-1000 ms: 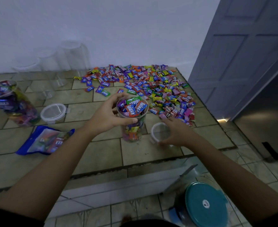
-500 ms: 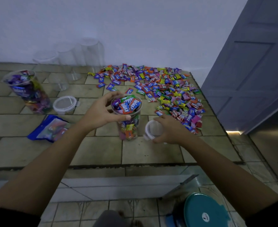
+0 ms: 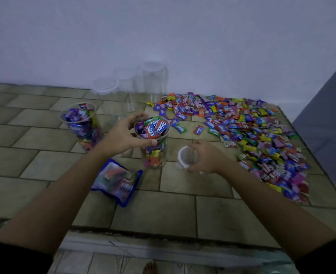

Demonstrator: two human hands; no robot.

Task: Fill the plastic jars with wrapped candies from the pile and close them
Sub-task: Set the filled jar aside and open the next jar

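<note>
- My left hand (image 3: 123, 135) gripped the full jar (image 3: 153, 153) at its rim.
- My right hand (image 3: 204, 157) held the lid (image 3: 184, 157), just right of that grip.
- Closing step, I judged: the lid needed seating flat over the heaped candies.

Reads "Relaxa" in white letters on the red and blue wrappers (image 3: 155, 129) lying at the top of the middle jar (image 3: 155, 155), set sideways or upside down on several. Shows similar white lettering on a purple wrapper (image 3: 77, 129) inside the left jar (image 3: 88, 139) and on the blue-edged bag (image 3: 117, 181), too blurred to make out. Carries print all over the pile (image 3: 252, 135) too, far too small and smeared to read a single word there.
</note>
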